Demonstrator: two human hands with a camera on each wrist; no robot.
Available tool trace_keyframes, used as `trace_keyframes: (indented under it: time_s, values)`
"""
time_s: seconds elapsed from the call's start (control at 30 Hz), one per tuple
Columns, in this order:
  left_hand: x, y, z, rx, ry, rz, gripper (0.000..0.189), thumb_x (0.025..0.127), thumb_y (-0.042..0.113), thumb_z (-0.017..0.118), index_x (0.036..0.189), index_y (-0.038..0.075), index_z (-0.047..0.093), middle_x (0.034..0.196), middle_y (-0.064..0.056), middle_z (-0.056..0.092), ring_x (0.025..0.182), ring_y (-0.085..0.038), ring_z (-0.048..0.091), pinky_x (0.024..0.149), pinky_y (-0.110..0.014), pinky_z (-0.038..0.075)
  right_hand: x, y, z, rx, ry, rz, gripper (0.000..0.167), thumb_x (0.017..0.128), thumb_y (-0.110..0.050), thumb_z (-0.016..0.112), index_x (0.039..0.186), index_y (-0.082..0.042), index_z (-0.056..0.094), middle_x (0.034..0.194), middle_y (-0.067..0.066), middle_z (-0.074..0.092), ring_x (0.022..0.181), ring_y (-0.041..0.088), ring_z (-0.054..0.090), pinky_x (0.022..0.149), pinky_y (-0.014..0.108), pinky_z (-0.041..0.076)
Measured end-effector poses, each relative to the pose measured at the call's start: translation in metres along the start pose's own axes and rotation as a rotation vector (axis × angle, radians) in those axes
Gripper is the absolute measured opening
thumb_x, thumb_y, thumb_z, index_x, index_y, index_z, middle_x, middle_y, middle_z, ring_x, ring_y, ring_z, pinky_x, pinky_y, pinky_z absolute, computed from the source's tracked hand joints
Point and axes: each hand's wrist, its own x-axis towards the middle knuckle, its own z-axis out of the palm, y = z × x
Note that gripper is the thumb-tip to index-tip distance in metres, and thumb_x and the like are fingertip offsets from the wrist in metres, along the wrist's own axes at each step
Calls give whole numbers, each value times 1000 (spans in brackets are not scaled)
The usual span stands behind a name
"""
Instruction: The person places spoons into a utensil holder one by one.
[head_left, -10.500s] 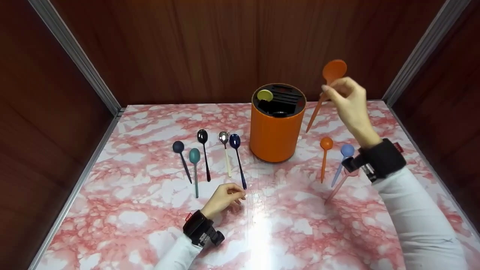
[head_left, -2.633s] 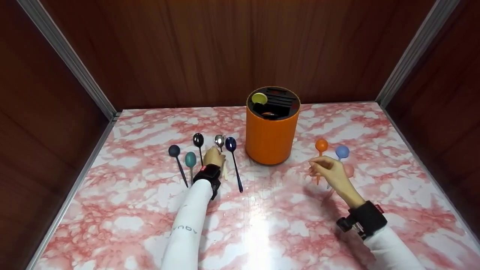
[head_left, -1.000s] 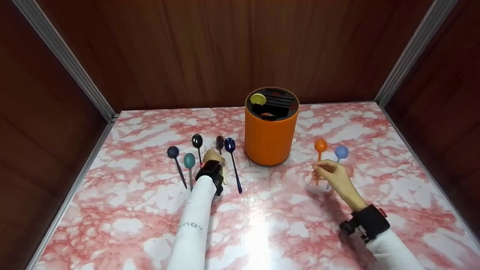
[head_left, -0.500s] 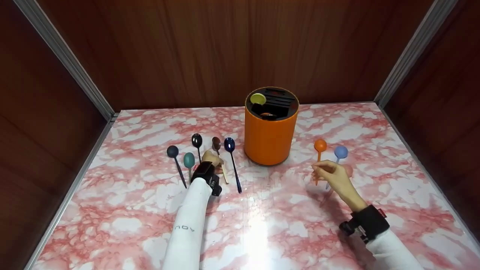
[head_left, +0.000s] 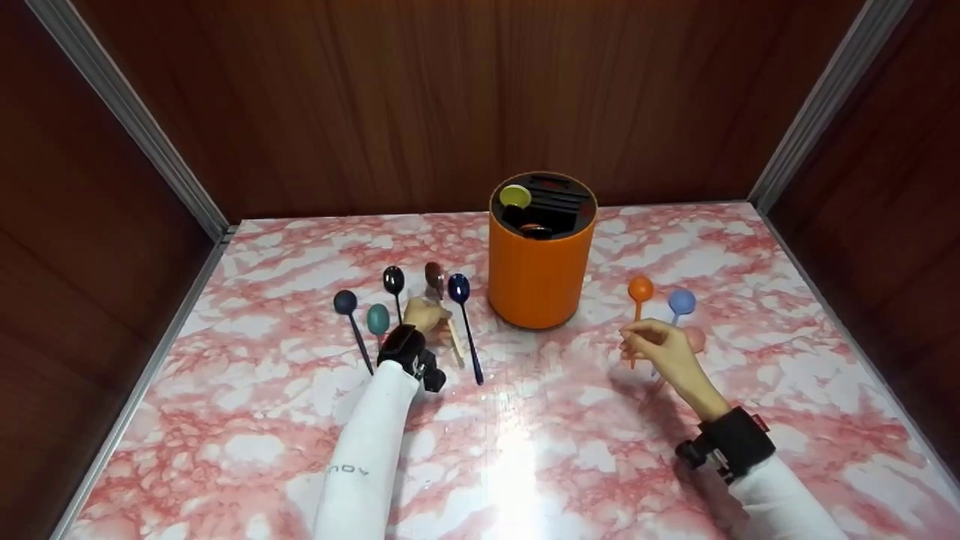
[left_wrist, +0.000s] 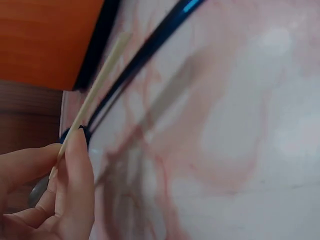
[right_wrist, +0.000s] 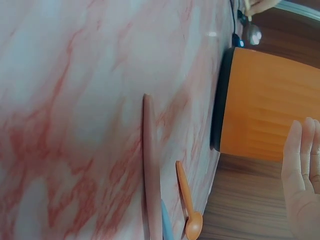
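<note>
Spoons first, at far left: the navy spoon (head_left: 346,303), teal spoon (head_left: 378,319) and black spoon (head_left: 394,280) all lie on the worktop (head_left: 247,450). Next comes the action: the left hand (head_left: 424,314), fingers (left_wrist: 79,175) narrowed in a pinch, has the cream-handled spoon (left_wrist: 95,90) by its shaft, handle clear of the surface! Its bowl shows higher in the head view than half a second ago; I'd call that one more picked from this group. Just right of it lies the dark blue spoon (head_left: 460,288), then the orange holder (head_left: 536,281), upright, something orange in its opening. On to the right hand (head_left: 664,352), fingers together, holding nothing, above the orange spoon (head_left: 640,289), light blue spoon (head_left: 682,301) and pink spoon (right_wrist: 152,165). Ten seconds back, that hand held another orange spoon aloft, while the cream-handled one lay flat, untouched.
</note>
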Motion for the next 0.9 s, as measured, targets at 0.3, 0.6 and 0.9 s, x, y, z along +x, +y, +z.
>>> trace_keyframes:
  time_s: [0.3, 0.6, 0.9]
  values:
    - [-138, 85, 10, -142, -53, 167, 16, 74, 3, 71, 85, -7, 66, 72, -15, 66, 59, -25, 68, 57, -33, 58, 2, -1, 2, 6, -17, -1, 30, 90, -7, 57, 108, 16, 54, 74, -11, 65, 67, 4, 63, 65, 21, 55]
    - [-279, 171, 23, -158, -18, 61, 17, 81, -2, 61, 96, -9, 59, 74, -10, 62, 58, -17, 63, 64, -34, 58, 5, 1, 6, 31, -82, -12, 31, 90, -6, 56, 110, 18, 52, 77, -8, 66, 69, 4, 64, 67, 20, 56]
    - [-339, 196, 28, -253, -140, 126, 17, 84, -6, 54, 99, -14, 52, 67, -5, 61, 55, -10, 60, 59, -26, 57, 5, 1, 9, 39, -136, -59, 28, 89, 1, 54, 107, 22, 50, 73, -9, 65, 67, 4, 64, 66, 19, 55]
